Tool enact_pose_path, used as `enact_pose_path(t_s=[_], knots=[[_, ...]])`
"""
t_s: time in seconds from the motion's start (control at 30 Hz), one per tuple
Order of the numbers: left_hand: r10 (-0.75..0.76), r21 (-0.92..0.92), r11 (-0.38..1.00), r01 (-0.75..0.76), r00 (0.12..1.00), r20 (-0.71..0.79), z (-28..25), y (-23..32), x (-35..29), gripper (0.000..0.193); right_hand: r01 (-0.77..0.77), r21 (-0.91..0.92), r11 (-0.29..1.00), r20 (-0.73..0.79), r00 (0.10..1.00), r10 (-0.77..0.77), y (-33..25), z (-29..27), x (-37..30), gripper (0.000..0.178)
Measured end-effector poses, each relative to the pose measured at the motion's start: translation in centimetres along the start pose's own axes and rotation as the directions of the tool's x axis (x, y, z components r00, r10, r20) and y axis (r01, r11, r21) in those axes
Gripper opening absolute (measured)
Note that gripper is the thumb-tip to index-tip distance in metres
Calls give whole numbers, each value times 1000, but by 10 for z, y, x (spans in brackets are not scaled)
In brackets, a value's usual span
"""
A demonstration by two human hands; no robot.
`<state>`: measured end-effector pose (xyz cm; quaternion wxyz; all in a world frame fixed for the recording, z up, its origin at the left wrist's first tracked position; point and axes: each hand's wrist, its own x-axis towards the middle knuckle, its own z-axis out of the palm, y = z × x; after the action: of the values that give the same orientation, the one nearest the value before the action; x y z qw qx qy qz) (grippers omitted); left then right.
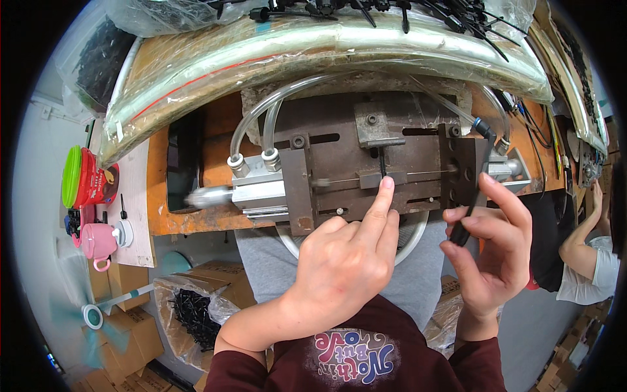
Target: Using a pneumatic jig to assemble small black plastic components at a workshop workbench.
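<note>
My left hand (343,258) reaches over the metal clamping fixture (339,189), its index finger stretched out and its other fingers partly bent. The index fingertip touches the lower end of a thin black rod (383,160) standing at the small central block (371,179). To the right, my right hand (493,255) pinches a slim black plastic rod with a thicker end (461,232) between thumb and fingers. That rod slants upward in front of the fixture's right plate (457,176). Its upper end overlaps a black elbow fitting, so I cannot tell where it ends.
Clear air hoses (255,114) loop behind the fixture on the orange bench (196,225). Black plastic parts (450,19) lie on the plastic-wrapped ledge beyond. A pink cup (98,240) and red tub stand left; below are a fan (93,317) and a bag of black parts (196,320). Another person (591,261) sits right.
</note>
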<state>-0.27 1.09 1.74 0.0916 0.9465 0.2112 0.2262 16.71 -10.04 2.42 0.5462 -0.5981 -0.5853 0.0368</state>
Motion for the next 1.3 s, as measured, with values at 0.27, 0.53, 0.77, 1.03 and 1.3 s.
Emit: enact_pose_path(t_s=[0.27,0.53,0.77,1.03,1.3], knots=[[-24,-198,980,14,998,-49,-53,-20,17,27,67,-245,967,180,983,-22,-11,6,2,33],[-6,129,990,57,930,-367,-91,-133,104,25,215,-331,919,389,918,-74,5,33,-4,18],[-112,-44,993,107,987,-117,-84,-157,124,23,254,-417,873,424,904,-60,3,34,8,21],[-7,24,1000,17,929,-371,-104,-102,81,17,138,-221,965,428,903,-31,-6,18,40,26],[-217,-338,937,91,909,-357,-105,-30,34,34,530,-607,592,193,821,-538,40,12,187,17]])
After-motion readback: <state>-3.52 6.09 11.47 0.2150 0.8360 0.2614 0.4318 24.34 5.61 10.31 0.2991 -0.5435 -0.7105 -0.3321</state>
